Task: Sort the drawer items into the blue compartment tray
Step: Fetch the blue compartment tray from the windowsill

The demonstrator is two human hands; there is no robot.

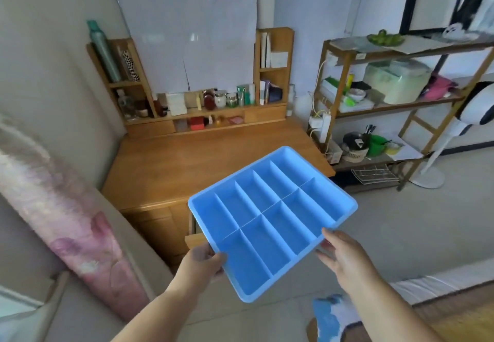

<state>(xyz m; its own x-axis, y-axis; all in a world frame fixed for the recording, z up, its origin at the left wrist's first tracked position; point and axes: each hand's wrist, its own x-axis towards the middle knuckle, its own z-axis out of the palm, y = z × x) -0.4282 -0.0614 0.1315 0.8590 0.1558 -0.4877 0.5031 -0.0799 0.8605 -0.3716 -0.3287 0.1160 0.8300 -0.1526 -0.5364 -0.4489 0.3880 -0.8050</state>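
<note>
The blue compartment tray (272, 221) is held in the air in front of the wooden dresser, tilted, with its far corner over the near right part of the tabletop (171, 170) and its near corner toward the person. The tray is divided into long narrow compartments in two rows, and none of them holds anything. The left hand (200, 261) grips the tray's near left edge, thumb curled over the rim and fingers underneath. The right hand (339, 253) is at the tray's near right edge, its thumb lying against the rim and its fingers reaching under the side; whether those fingers actually clamp the tray cannot be told. Just beyond the left hand, below the tray, a drawer (193, 232) stands pulled out of the dresser front; its contents are hidden by the tray. At the back of the tabletop, well beyond the tray, a shelf unit (187, 117) carries bottles, jars and small boxes. To the right of the tray stands an open rack (401, 100) with containers and bowls, and to the tray's left a floral cushion (69, 224) leans against pale upholstery.
</note>
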